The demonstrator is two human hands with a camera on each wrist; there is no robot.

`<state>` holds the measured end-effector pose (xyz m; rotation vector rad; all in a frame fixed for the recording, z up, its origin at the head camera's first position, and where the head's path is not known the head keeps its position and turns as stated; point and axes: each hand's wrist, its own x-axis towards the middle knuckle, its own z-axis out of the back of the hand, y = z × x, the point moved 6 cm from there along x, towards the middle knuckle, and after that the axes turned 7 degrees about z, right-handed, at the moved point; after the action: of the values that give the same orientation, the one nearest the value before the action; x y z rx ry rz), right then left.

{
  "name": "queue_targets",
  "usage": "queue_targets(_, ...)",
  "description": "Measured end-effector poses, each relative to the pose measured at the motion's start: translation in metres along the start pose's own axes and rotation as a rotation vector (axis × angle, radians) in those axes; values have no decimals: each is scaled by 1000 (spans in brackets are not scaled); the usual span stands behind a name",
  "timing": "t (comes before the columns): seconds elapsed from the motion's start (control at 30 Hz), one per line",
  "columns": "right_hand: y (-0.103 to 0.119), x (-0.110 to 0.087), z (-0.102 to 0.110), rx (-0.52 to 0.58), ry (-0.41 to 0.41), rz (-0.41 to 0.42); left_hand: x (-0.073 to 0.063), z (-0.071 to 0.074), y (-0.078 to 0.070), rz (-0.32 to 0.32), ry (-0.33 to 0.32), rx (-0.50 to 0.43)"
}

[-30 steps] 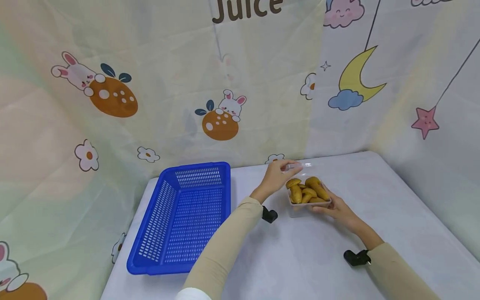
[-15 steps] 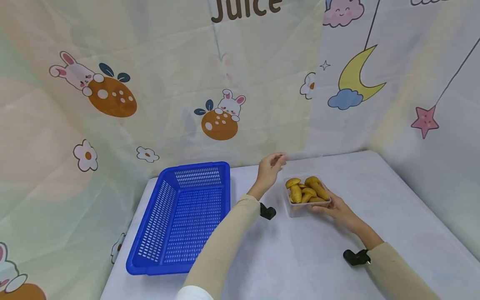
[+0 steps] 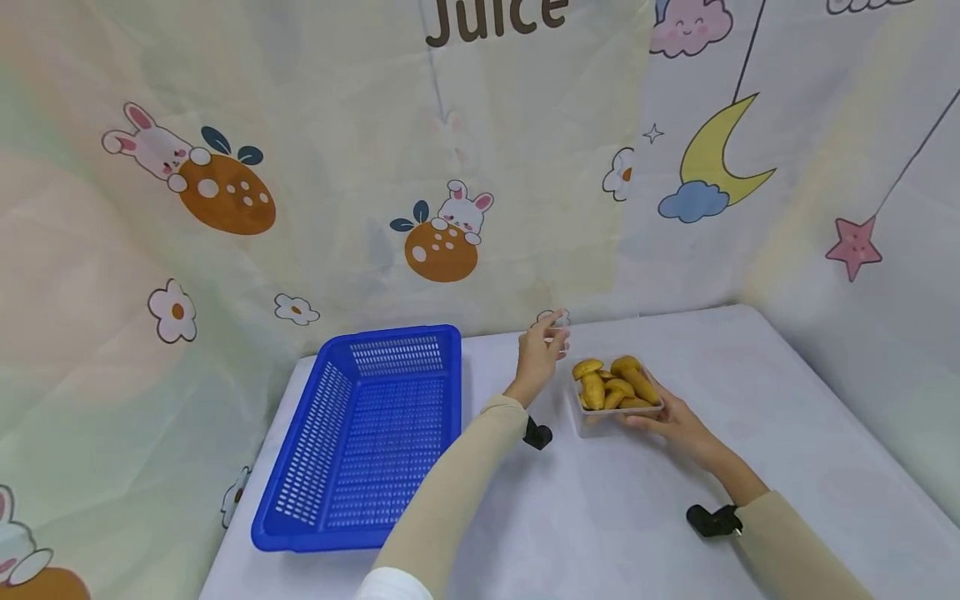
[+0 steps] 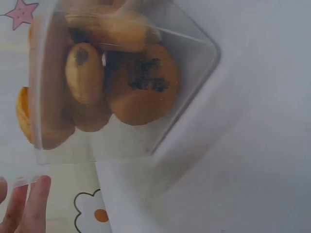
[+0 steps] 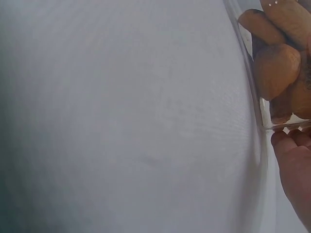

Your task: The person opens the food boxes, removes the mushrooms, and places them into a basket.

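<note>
A clear plastic box [image 3: 592,423] filled with several yellow-brown mushrooms [image 3: 617,387] stands on the white table. My right hand [image 3: 678,425] grips it at the right side, thumb along the front; in the right wrist view, fingers [image 5: 286,141] touch a lower corner. Just beyond the box's left side, my left hand [image 3: 536,358] pinches a see-through piece that looks like the lid [image 3: 559,329]. The left wrist view shows its edge [image 4: 25,181] between thumb and fingers. The lid's full outline is hard to make out. Mushrooms [image 4: 141,87] show through the box wall there.
A blue plastic basket [image 3: 457,392] with slotted walls stands on the left of the white table [image 3: 757,375], partly behind my left sleeve. A printed cloth backdrop [image 3: 337,167] closes off the back and sides.
My left hand has moved left from above the box's back edge, bringing the clear lid to the box's left side. The right hand and the box have stayed put.
</note>
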<state>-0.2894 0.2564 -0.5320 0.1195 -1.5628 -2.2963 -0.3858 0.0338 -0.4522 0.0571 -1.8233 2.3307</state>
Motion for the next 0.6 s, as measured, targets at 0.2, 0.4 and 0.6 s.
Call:
queue_targets(0.2,1,-1,-1,11,4,17,-4,-3,8,64,-44,69)
queue_targets(0.4,1,1,0,11,2,31,-6,-3,10,102,-59,86)
queue_targets(0.6,0,-1,0,19,-3,21,-8,-4,15,184,-67,-16)
